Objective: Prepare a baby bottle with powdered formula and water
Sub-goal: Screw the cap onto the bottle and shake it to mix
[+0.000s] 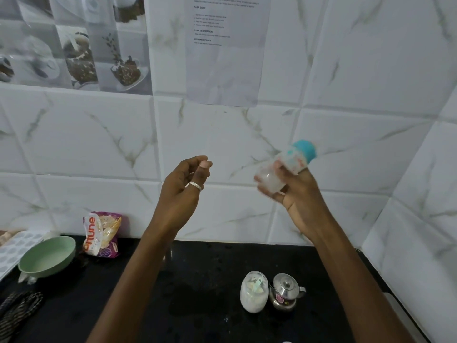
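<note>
The right hand (296, 191) grips the capped baby bottle (289, 162), tilted and blurred, high above the powder jar (254, 292) on the bench (197, 280), probably shaking it to mix. The left hand (183, 189), above and left of the jar, is loosely curled and empty, clear of the bottle.

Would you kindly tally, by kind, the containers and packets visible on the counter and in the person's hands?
Baby bottle, held in the right hand: 1
Powder jar: 1
Lidded steel pot: 1
Green bowl: 1
Food packet: 1
Total: 5
</note>
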`<state>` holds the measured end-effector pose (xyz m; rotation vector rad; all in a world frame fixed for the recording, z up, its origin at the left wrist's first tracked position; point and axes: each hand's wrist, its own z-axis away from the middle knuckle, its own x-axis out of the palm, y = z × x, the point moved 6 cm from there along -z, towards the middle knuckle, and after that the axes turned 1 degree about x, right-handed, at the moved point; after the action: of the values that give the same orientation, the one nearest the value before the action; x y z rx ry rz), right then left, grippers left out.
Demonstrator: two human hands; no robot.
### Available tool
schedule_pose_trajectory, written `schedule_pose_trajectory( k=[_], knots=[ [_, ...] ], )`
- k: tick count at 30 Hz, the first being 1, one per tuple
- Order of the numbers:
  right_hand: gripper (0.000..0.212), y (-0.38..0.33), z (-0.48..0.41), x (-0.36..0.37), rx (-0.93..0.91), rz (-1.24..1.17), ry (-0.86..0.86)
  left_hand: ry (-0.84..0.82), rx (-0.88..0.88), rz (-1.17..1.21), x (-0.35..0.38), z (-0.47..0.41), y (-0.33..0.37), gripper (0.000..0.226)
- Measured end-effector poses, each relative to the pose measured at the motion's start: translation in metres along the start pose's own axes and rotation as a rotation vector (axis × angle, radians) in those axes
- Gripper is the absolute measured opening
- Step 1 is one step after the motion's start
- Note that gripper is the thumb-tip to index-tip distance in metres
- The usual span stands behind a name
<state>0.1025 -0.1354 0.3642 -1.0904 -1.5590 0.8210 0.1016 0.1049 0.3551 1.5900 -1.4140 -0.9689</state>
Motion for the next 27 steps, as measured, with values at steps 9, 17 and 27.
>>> schedule_pose_trajectory(
  k=[9, 17, 27],
  knots=[
    [0.055, -0.001, 0.003, -0.005, 0.008, 0.06, 0.031, -0.006, 0.002, 0.004, 0.004, -0.001, 0.001, 0.039],
    [0.05, 0.002, 0.002, -0.001, 0.017, 0.064, 0.031, -0.007, 0.008, 0.011, 0.005, 0.0, 0.003, 0.037],
    [0.056, 0.007, 0.009, 0.009, 0.078, 0.18, -0.071, 0.003, 0.025, 0.018, 0.005, -0.003, 0.009, 0.04]
  ],
)
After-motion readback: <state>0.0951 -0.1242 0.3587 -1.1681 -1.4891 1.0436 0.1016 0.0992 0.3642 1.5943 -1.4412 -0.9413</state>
